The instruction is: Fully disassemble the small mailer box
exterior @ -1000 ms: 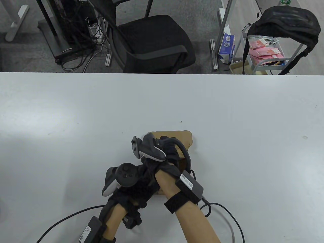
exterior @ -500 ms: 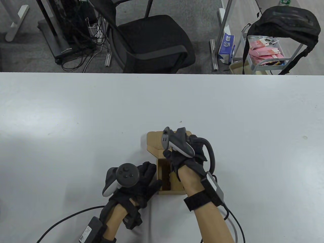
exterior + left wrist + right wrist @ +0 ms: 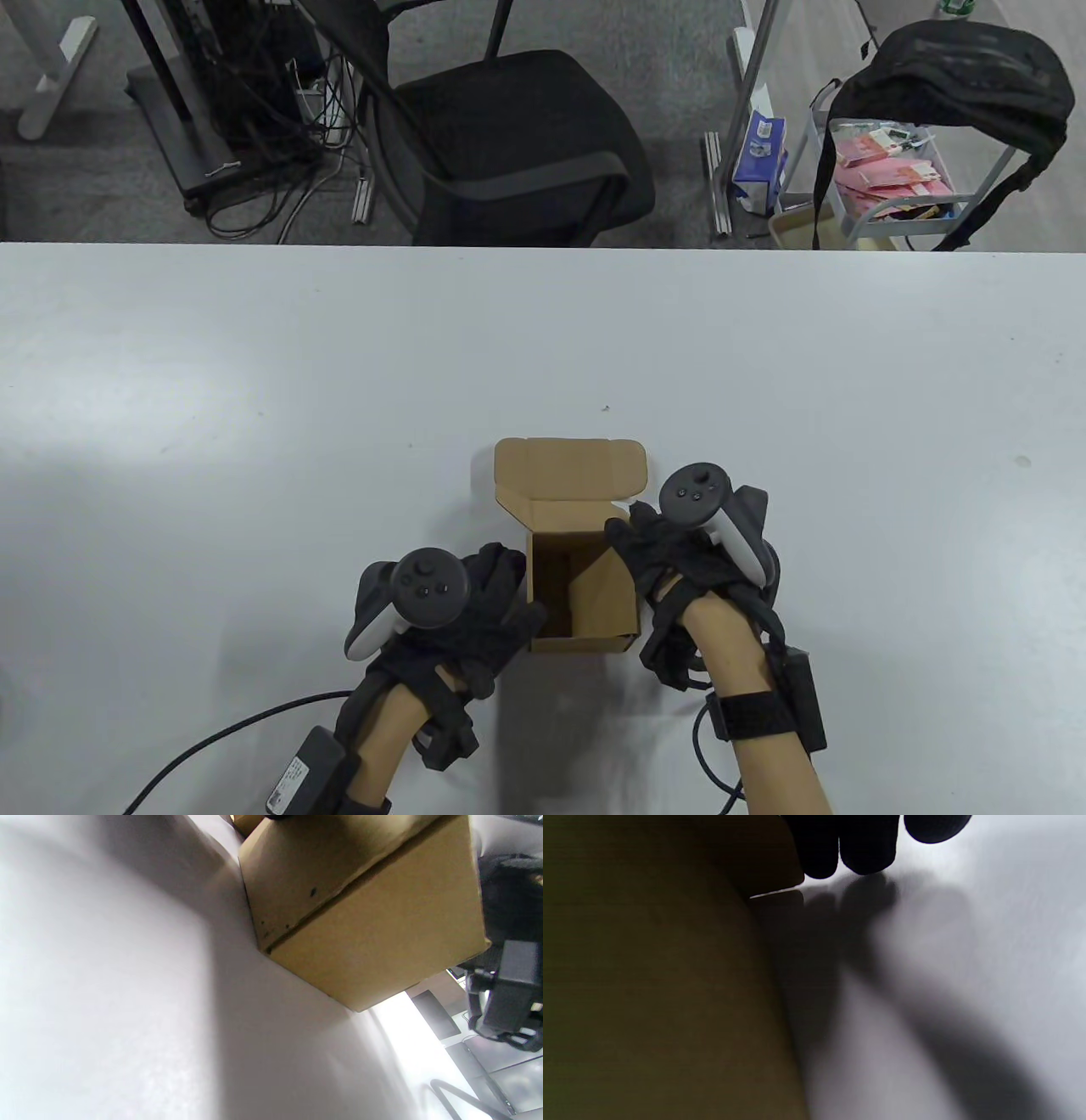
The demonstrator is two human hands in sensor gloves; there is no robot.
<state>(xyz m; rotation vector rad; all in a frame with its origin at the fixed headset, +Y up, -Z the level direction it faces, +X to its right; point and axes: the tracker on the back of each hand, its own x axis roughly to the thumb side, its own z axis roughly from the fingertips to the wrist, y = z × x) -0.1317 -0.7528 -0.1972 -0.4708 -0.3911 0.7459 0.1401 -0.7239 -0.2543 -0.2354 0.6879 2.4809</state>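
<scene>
A small brown cardboard mailer box (image 3: 582, 594) stands on the white table (image 3: 254, 382) near the front edge, its lid (image 3: 570, 469) folded back flat on the far side and its inside open and empty. My left hand (image 3: 496, 607) rests flat against the box's left wall. My right hand (image 3: 653, 556) is against the box's right wall, fingers at its top rim. The left wrist view shows the box's outer walls (image 3: 360, 925) close up. The right wrist view shows the dark box side (image 3: 653, 984) and my fingertips (image 3: 848, 849) just above the table.
A black office chair (image 3: 509, 144) stands beyond the table's far edge. A cart with a black bag (image 3: 950, 76) is at the back right. Glove cables (image 3: 221, 739) trail over the table's front edge.
The lid has been swung open and now lies back. My right hand moved from over the box to its right side. My left hand stayed at the left wall.
</scene>
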